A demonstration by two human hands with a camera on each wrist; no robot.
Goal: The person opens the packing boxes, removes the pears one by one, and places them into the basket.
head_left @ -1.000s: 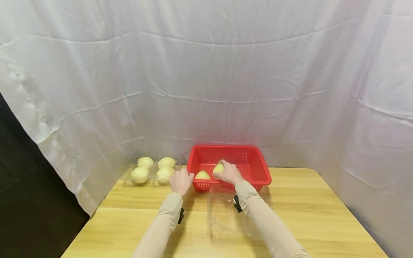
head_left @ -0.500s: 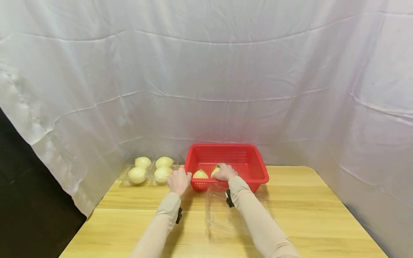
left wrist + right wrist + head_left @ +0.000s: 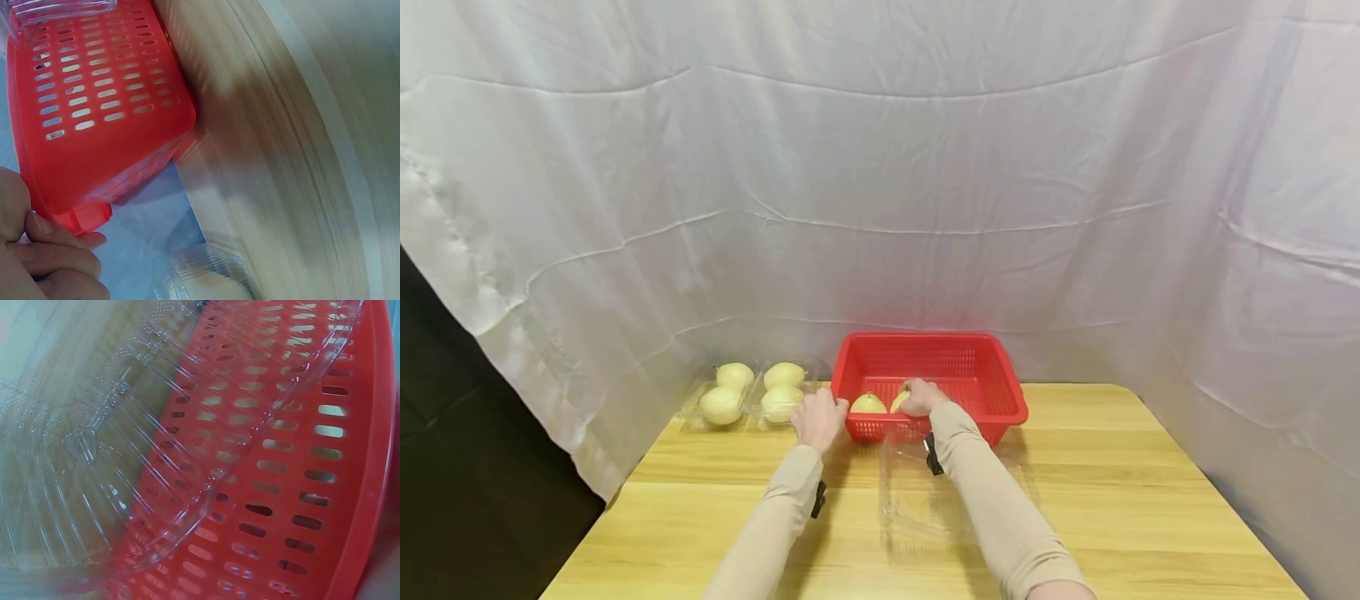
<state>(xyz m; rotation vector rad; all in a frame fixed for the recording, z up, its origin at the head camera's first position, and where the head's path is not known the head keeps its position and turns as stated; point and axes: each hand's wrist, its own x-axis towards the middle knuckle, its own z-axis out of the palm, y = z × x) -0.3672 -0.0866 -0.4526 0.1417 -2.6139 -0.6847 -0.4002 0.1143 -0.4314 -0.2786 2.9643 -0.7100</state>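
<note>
My left hand (image 3: pixel 820 419) holds the left rim of a red plastic basket (image 3: pixel 1017 404). In the left wrist view the fingers (image 3: pixel 59 259) curl around the rim of the basket (image 3: pixel 94 156) at its corner. Down inside the basket, near its front wall, my right hand (image 3: pixel 922 398) grips a pale yellow pear (image 3: pixel 898 402), partly covered by the fingers. To its left sits a second pear (image 3: pixel 868 404), stem up. Just in front of the basket an open clear plastic clamshell box (image 3: pixel 917 504) lies partly under my right forearm. The right wrist view shows its ribbed wall (image 3: pixel 87 487) against the basket.
Left of the basket, two clear plastic boxes hold several pears, one box with a pear (image 3: pixel 721 406) near its front, the other with a pear (image 3: pixel 784 375) at its back. A pale curtain (image 3: pixel 925 208) hangs behind the wooden table (image 3: pixel 1112 483).
My right hand has lowered the pear deeper into the basket, beside the other one. My left hand stays at the basket's rim. The view has shifted slightly.
</note>
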